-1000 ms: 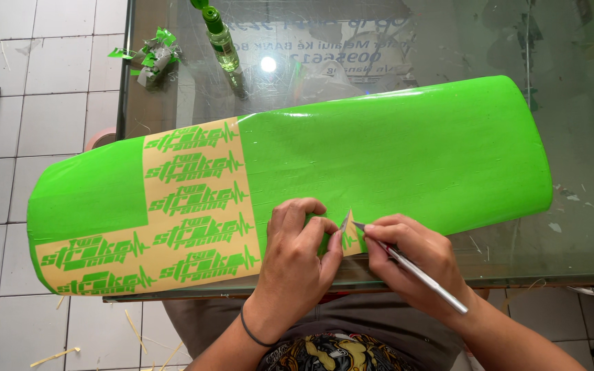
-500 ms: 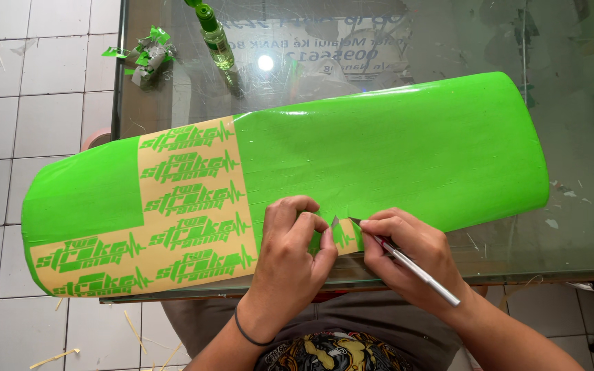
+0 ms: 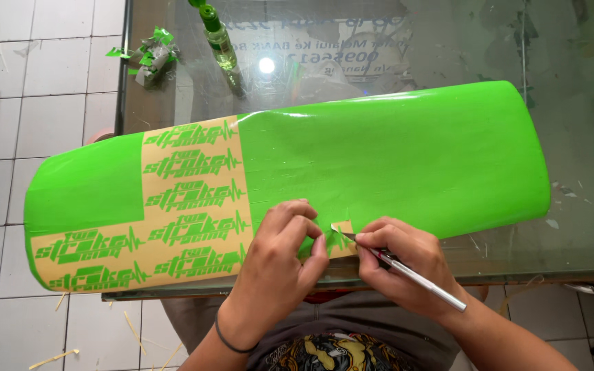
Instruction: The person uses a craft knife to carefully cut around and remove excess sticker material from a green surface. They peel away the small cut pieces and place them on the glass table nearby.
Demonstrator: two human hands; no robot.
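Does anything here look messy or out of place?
Mostly tidy. A crumpled wad of green scraps lies at the glass table's far left corner, and thin slivers litter the tiled floor. The green sheet overhangs the table's left edge.

Left hand (image 3: 280, 264): palm down, fingers curled with tips pressed flat, dark band at wrist, forearm rising from lower frame; right hand (image 3: 400, 264): fingers pinched in a pen-style grip, knuckles up, forearm angling in from lower right.

Green vinyl sticker sheet (image 3: 393, 158) on table, green decals (image 3: 194, 199) on tan backing
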